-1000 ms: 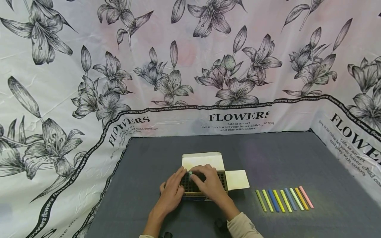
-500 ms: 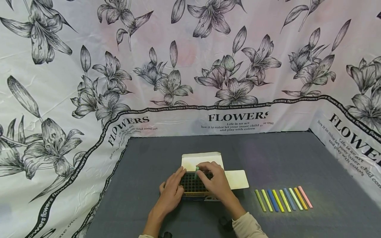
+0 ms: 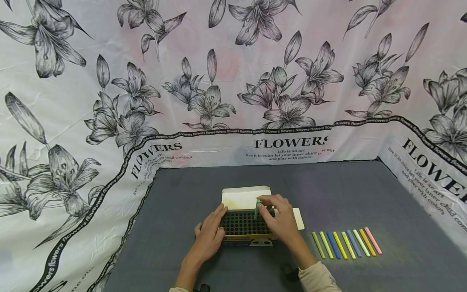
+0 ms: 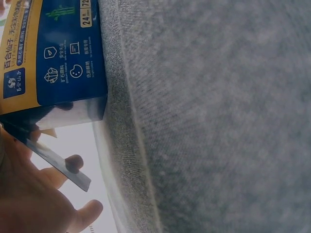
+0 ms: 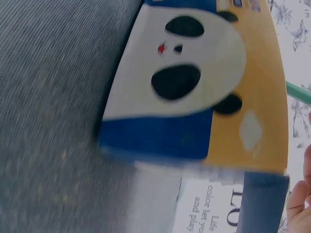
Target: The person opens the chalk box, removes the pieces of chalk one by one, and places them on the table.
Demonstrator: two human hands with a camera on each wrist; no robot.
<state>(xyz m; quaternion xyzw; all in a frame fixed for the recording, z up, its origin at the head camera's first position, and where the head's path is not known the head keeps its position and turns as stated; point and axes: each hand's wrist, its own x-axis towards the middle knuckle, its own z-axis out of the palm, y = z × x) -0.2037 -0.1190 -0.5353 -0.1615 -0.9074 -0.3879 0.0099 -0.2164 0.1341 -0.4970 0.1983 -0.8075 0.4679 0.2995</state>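
Observation:
A chalk box (image 3: pixel 245 237) with a dark grid of round holes (image 3: pixel 238 223) stands on the grey cloth, lid folded back. My right hand (image 3: pixel 282 219) pinches a green chalk stick (image 3: pixel 256 209) between thumb and fingers, roughly upright over the grid's right part. In the right wrist view, the green chalk (image 5: pixel 297 92) shows beyond the box's panda-printed front (image 5: pixel 194 63). At the box's left end, my left hand (image 3: pixel 209 233) holds it, thumb by the front corner and fingers reaching toward the back. The left wrist view has those fingers (image 4: pixel 53 177) around a side flap (image 4: pixel 60 165).
Several chalk sticks (image 3: pixel 344 245) in green, yellow, blue, orange and pink lie in a row right of the box. The open lid (image 3: pixel 246 198) lies behind the box, with a side flap (image 3: pixel 298 219) at right. Flower-printed fabric (image 3: pixel 292 146) borders the grey cloth (image 3: pixel 197 182).
My right hand has moved right across the box with the green chalk, which has come up and shows more of its length. The left hand stays at the box's left end.

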